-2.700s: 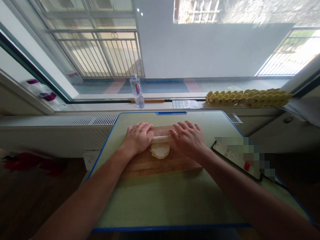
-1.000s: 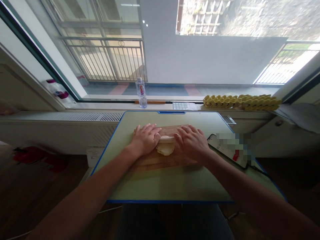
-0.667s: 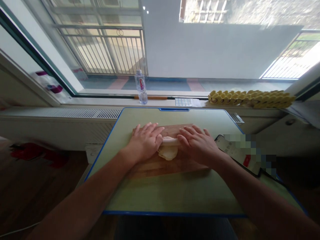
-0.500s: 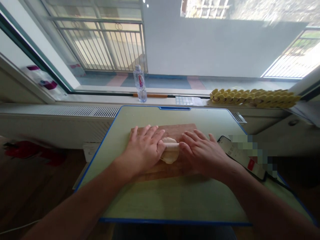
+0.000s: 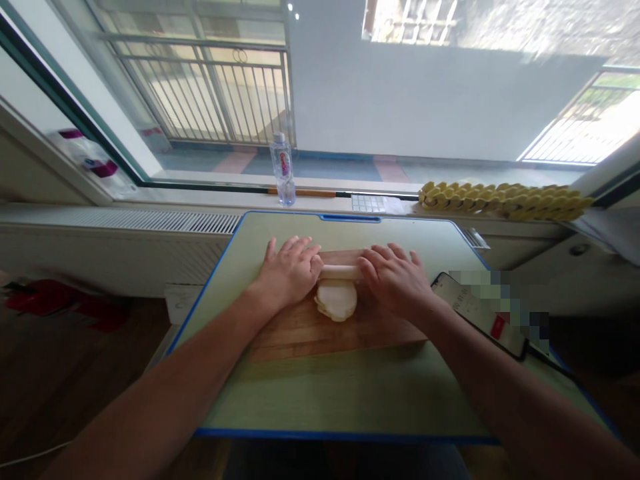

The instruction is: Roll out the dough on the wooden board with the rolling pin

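A pale rolling pin (image 5: 340, 272) lies across a wooden cutting board (image 5: 320, 343), and both ends of it are hidden beneath my hands. My left hand (image 5: 293, 270) holds down its left end, thumb against the pin and fingers reaching forward over it. At the right end, my right hand (image 5: 395, 277) keeps hold in the same way. Just on the near side of the pin is a round, flattened piece of dough (image 5: 337, 300). Its left edge looks layered, as if several thin sheets overlap.
The board rests on a light green table (image 5: 350, 400) with blue edging. A phone (image 5: 480, 317) lies to the right of my right hand. On the windowsill beyond stand a clear bottle (image 5: 283, 170) and a yellow scalloped object (image 5: 500, 200). A radiator (image 5: 150, 220) runs below the window.
Both hands have moved the rolling pin forward, away from me. It was across the middle of the dough and is now at the dough's far edge, leaving more dough in sight.
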### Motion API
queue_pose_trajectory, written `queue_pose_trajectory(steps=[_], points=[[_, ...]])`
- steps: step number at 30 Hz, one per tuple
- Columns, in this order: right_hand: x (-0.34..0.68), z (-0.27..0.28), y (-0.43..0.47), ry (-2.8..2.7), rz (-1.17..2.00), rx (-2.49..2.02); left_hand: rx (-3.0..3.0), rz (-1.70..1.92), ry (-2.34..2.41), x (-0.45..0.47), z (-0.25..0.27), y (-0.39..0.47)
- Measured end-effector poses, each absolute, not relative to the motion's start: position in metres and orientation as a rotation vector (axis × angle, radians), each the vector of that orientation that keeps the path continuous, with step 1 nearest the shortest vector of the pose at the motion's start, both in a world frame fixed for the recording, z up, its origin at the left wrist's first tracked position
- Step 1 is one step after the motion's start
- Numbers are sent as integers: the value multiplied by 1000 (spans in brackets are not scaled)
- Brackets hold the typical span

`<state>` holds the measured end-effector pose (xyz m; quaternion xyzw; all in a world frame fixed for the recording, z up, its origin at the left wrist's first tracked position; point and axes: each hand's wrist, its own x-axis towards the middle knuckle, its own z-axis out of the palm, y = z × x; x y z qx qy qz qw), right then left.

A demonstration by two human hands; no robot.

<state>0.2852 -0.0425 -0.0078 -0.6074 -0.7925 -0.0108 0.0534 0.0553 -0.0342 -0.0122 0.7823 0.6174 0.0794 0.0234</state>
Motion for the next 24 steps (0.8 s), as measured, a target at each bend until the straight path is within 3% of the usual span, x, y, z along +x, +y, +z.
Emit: queue_pose_trajectory(steps=[10,20,24], points=[[299,23,-75,-2664,201,-1574,2505,-1,1623,53,29,-77],[291,4,-59,-2478,50,-1670,2425,117,1728,51,6,-57],[300,17,-63,-2614,223,-1532,2535,19,1550,42,13,-64]])
